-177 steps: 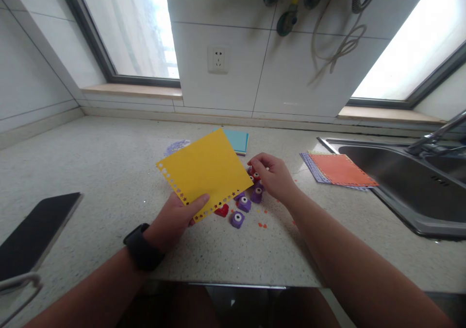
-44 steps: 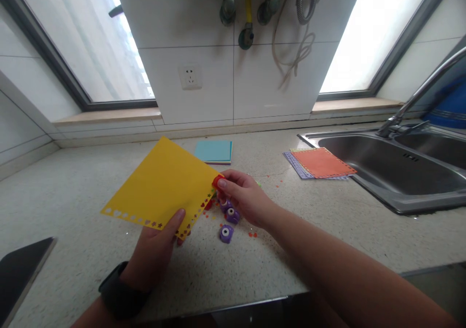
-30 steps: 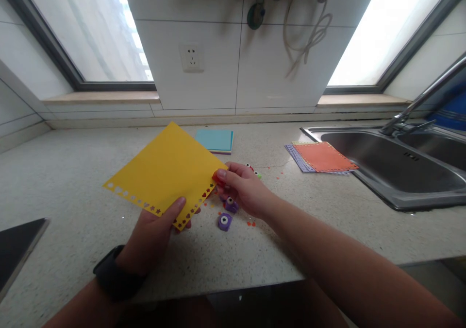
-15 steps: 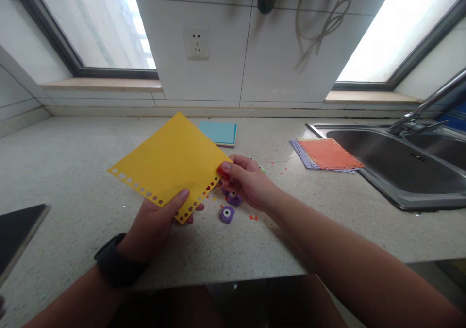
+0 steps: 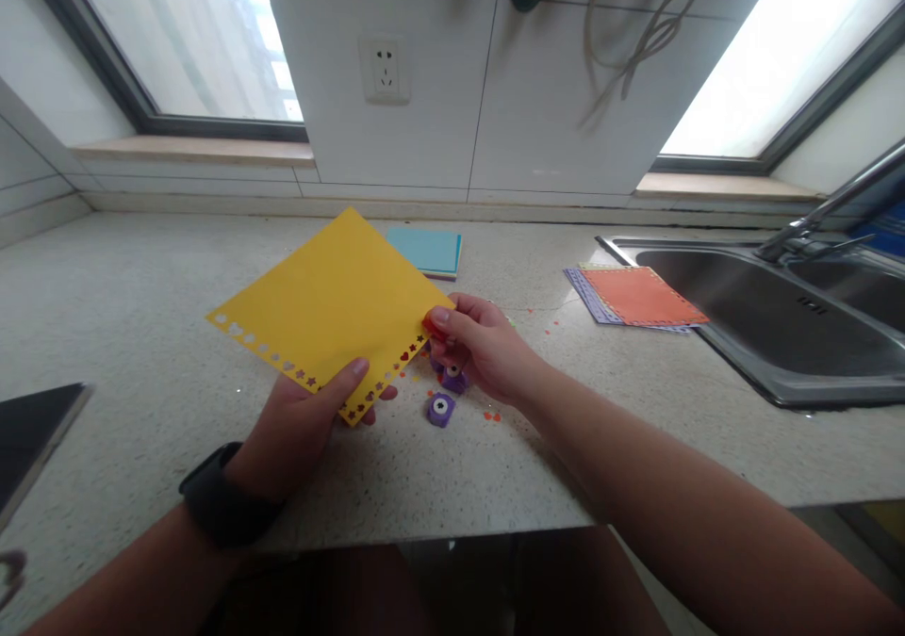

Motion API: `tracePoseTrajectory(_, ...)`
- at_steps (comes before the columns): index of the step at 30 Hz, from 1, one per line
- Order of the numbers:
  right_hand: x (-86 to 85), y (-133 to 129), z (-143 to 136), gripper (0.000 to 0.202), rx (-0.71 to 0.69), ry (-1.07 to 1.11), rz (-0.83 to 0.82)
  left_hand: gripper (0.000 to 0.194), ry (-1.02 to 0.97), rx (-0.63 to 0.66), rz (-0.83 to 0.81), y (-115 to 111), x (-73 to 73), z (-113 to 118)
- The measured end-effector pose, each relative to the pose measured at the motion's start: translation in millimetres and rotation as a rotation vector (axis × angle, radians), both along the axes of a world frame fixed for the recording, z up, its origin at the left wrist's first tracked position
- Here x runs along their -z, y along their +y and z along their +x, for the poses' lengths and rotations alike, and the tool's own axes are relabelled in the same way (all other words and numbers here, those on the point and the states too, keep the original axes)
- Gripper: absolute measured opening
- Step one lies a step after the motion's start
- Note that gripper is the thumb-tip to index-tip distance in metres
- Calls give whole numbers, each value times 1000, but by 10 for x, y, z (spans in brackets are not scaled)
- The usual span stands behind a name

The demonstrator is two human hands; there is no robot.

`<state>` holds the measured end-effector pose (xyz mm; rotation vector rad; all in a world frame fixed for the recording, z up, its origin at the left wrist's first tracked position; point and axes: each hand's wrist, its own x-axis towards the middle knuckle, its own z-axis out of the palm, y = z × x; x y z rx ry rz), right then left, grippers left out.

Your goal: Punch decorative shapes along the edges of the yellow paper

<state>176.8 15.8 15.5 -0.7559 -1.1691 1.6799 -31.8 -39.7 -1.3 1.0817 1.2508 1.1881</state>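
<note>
A yellow sheet of paper (image 5: 332, 301) is held up over the counter, with hearts, stars and other small shapes cut along its two near edges. My left hand (image 5: 318, 405) pinches its near corner, thumb on top and fingers beneath. At the sheet's right edge, my right hand (image 5: 487, 344) grips a small red craft punch (image 5: 433, 325), partly covered by the thumb and fingers. Below that hand a purple craft punch (image 5: 440, 409) stands on the counter. Another purple punch (image 5: 453, 379) sits just behind it, partly hidden by my right hand.
Punched paper bits (image 5: 493, 416) lie scattered on the speckled counter (image 5: 176, 353). Behind the yellow sheet is a stack of blue paper (image 5: 428, 250). Sheets with an orange one (image 5: 643, 295) on top overlap the rim of the steel sink (image 5: 749, 334). A dark flat object (image 5: 35, 438) lies at left.
The view has tilted slightly downward. Both hands keep their hold on the yellow paper and the red punch, with hardly any shift between them.
</note>
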Motion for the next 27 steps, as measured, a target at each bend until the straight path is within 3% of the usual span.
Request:
tracePoseTrajectory(16,-14,-16,2,34,6,-35,60,34,7,-48,-10,-17,-38,42)
tracePoseTrajectory(27,0,3,1,32,9,-7,98,37,4,21,-33,-27,-51,10)
